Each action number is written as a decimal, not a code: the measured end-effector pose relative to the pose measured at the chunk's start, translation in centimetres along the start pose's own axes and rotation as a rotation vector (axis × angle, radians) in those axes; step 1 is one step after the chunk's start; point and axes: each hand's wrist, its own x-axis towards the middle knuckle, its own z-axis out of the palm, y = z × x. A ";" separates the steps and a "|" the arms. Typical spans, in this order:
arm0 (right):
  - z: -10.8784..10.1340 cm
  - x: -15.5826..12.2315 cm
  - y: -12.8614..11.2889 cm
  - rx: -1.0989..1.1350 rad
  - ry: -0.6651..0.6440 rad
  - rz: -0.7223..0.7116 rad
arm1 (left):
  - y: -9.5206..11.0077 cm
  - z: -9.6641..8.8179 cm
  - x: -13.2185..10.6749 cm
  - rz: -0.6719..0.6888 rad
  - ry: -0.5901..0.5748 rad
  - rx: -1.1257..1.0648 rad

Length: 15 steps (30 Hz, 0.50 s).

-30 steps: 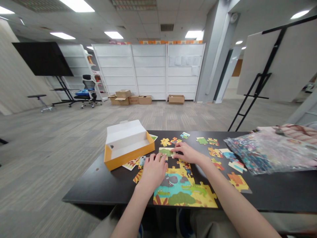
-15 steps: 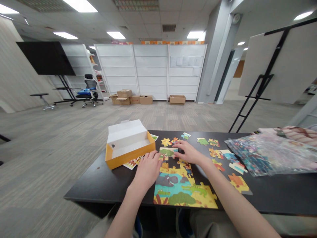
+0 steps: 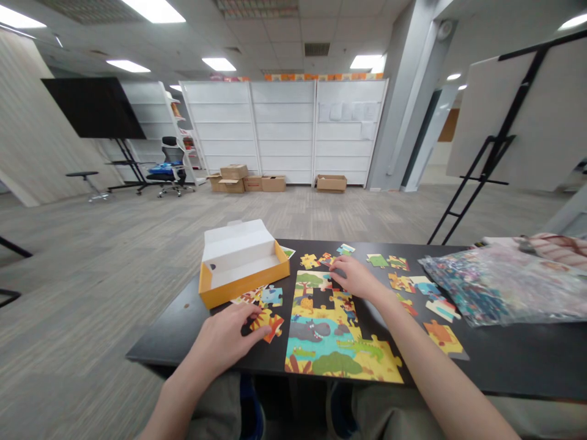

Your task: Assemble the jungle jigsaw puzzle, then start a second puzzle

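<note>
Fingertips of the left hand (image 3: 224,338) meet the left edge of an orange piece (image 3: 268,322), which lies on the black table (image 3: 183,324) at nine o'clock of the part-built puzzle (image 3: 330,342). The fingers are half curled, and whether they pinch the piece or only touch it cannot be told. The right hand (image 3: 360,280) lies palm down on the puzzle's one-o'clock corner, fingers bent, gripping nothing visible. A yellow box (image 3: 247,284) stands open at ten o'clock, with loose pieces (image 3: 398,282) and a plastic bag (image 3: 495,284) at two. Print on the pieces is too small to read.
</note>
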 end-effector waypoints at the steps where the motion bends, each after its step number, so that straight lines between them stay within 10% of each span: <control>1: 0.0 0.0 0.0 -0.004 0.002 0.005 | 0.3 0.1 -0.3 -0.012 0.005 0.036; 15: -0.6 0.4 -0.2 0.095 0.102 0.037 | -0.4 -0.1 -0.7 0.132 0.080 -0.124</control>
